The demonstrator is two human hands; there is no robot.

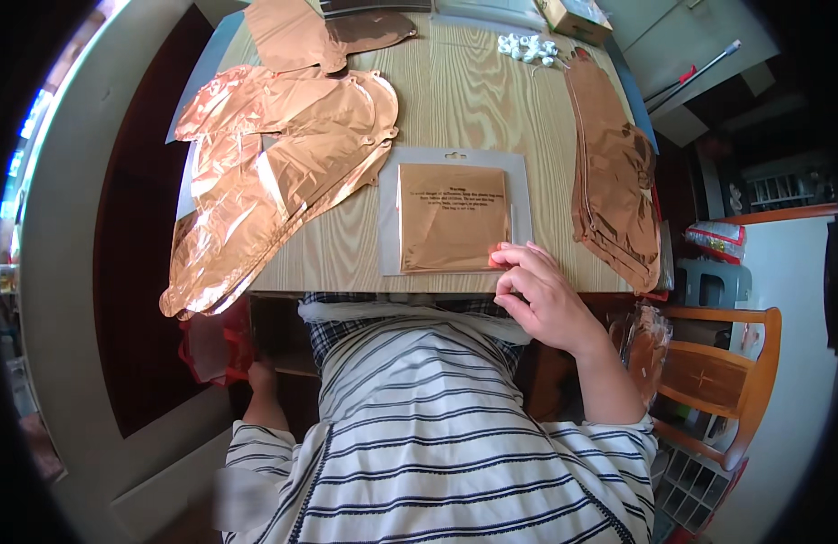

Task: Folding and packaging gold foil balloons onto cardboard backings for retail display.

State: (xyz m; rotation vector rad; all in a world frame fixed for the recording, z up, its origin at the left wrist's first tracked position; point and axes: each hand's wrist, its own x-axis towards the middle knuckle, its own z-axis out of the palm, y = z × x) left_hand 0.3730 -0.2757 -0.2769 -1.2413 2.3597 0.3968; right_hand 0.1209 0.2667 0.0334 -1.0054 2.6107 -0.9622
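A flat rose-gold foil packet [453,231] in a clear sleeve with dark print lies on a grey backing card [392,195] with a hang hole, near the table's front edge. My right hand [550,299] rests at its lower right corner. An orange covering sits on a fingertip there, the fingers are bent and the thumb is apart. Below the table at left, my left hand [262,379] is beside a red bag [217,349]; its fingers are hidden. Large flat foil balloons [274,163] lie stacked at left, overhanging the front edge. More folded foil balloons [614,172] lie along the right side.
The wood-grain table [455,91] holds a cluster of small white pieces [527,49] and a cardboard box [575,20] at the back right. Another foil piece [287,36] lies at the back left. A wooden chair [722,376] with clear-wrapped packets stands at right.
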